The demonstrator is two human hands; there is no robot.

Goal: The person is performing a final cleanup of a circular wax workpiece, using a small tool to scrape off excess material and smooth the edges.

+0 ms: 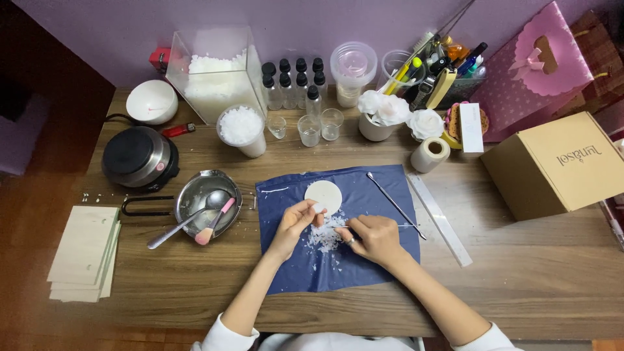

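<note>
My left hand [294, 224] pinches the lower edge of a round white wax disc [324, 195] that rests on a dark blue sheet [364, 188]. My right hand [375, 238] grips a thin metal tool [406, 226] whose shaft points right, its working end near the disc. A heap of white wax shavings [325, 239] lies between the two hands on the sheet. A second thin metal rod [393, 203] lies diagonally on the sheet's right side.
Left of the sheet sits a small steel pan [195, 188] with a spoon and pink brush, a black hot plate [140, 158] and a stack of cards [84, 252]. Along the back stand a wax-flake box [214, 71], small bottles, cups, white flowers. A ruler [442, 221] and cardboard box [559, 166] lie right.
</note>
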